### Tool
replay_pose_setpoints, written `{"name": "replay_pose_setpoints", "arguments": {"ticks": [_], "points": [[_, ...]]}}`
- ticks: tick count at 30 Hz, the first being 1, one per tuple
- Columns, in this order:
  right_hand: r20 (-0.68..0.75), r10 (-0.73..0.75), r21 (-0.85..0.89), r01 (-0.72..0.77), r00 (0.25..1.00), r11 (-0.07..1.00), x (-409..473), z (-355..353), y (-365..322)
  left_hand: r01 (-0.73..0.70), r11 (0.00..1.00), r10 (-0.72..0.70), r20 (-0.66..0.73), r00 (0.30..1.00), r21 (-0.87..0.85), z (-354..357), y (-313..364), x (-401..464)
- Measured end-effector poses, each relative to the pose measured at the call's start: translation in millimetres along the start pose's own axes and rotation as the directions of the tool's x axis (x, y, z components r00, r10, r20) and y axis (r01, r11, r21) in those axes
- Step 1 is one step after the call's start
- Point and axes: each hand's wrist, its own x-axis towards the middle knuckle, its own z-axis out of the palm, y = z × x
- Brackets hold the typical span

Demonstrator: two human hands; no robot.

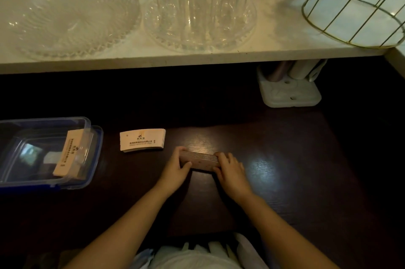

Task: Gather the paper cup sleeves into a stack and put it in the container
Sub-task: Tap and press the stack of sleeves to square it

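Far left: clear container (92, 159) on dark tabletop (285, 181), one stack of sleeves (68, 154) already inside. Just right of it, second stack (142, 140) flat, untouched. Centre: third stack (200, 160) on edge, long axis left-right, clamped at both ends by left hand (176, 171) and right hand (231, 172), fingers curled closed on it. Container well left; left hand nearer.

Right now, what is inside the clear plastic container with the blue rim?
The clear plastic container with the blue rim holds a stack of tan paper sleeves, leaning. Reflections hide the rest of its floor.
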Motion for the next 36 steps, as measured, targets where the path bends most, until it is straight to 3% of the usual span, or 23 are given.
{"name": "replay_pose_setpoints", "arguments": {"ticks": [2, 4, 7, 9, 12, 14, 16, 19, 21, 24, 26, 28, 32, 34, 36], "points": [[-0.052, 0.065, 0.091, -0.060, 0.997, 0.994, -0.8, -1.2, -4.1, 0.172, 0.946, -0.205, -0.099, 0.974, -0.274, -1.3, 4.9, -2.3], [-0.133, 0.195, 0.202, -0.166, 0.972, 0.965, -2.5, -1.8, -16.4, 0.290, 0.777, -0.379, -0.049, 0.924, -0.558, 4.4, 14.7, -10.3], [-0.226, 0.182, 0.060, -0.173, 0.957, 0.983, -8.7, 3.7, -41.9, 0.356, 0.560, -0.349, 0.177, 0.920, -0.748, 21.4, 34.0, -19.4], [-0.269, 0.095, -0.034, -0.108, 0.958, 0.994, -15.9, 5.7, -58.0, 0.317, 0.484, -0.318, 0.174, 0.932, -0.815, 27.1, 42.5, -18.1], [-0.232, 0.012, -0.045, -0.023, 0.973, 0.999, -20.7, 0.7, -62.6, 0.319, 0.524, -0.330, 0.157, 0.931, -0.790, 19.1, 43.4, -12.7], [-0.031, -0.084, 0.128, 0.087, 0.996, 0.988, -23.1, -5.8, -56.0, 0.407, 0.565, -0.346, 0.242, 0.907, -0.718, 3.6, 35.8, -10.2], [0.142, -0.212, 0.310, 0.160, 0.967, 0.937, -25.9, -16.9, -46.6, 0.529, 0.590, -0.356, 0.392, 0.848, -0.610, -18.3, 25.0, -9.0], [0.079, -0.320, 0.247, 0.292, 0.944, 0.924, -17.4, -39.3, -31.8, 0.631, 0.686, -0.278, 0.669, 0.689, -0.364, -48.5, 15.6, -8.9], [0.092, -0.433, 0.173, 0.414, 0.896, 0.894, -5.5, -54.6, -30.7, 0.599, 0.772, -0.197, 0.815, 0.544, -0.213, -57.5, 17.3, -9.4], [0.207, -0.522, 0.233, 0.477, 0.827, 0.848, 7.8, -68.2, -36.7, 0.493, 0.865, -0.090, 0.937, 0.337, -0.094, -60.1, 26.9, -8.3], [0.262, -0.523, 0.271, 0.458, 0.811, 0.847, 13.7, -71.9, -36.9, 0.465, 0.883, -0.080, 0.955, 0.285, -0.065, -61.0, 31.0, -7.3], [0.271, -0.504, 0.237, 0.450, 0.820, 0.861, 16.2, -72.3, -32.1, 0.470, 0.880, -0.118, 0.922, 0.370, -0.076, -63.3, 32.2, -9.0], [0.122, -0.363, 0.174, 0.340, 0.924, 0.924, 10.6, -56.7, -9.7, 0.468, 0.827, -0.196, 0.621, 0.759, -0.312, -65.7, 12.4, -16.4], [0.064, -0.299, 0.178, 0.284, 0.952, 0.942, 5.0, -40.8, -1.9, 0.383, 0.828, -0.189, 0.440, 0.878, -0.409, -56.7, 2.6, -23.1], [0.025, -0.267, 0.195, 0.258, 0.963, 0.946, 0.1, -23.6, 0.8, 0.290, 0.841, -0.220, 0.201, 0.955, -0.456, -38.5, -4.8, -28.8]]}}
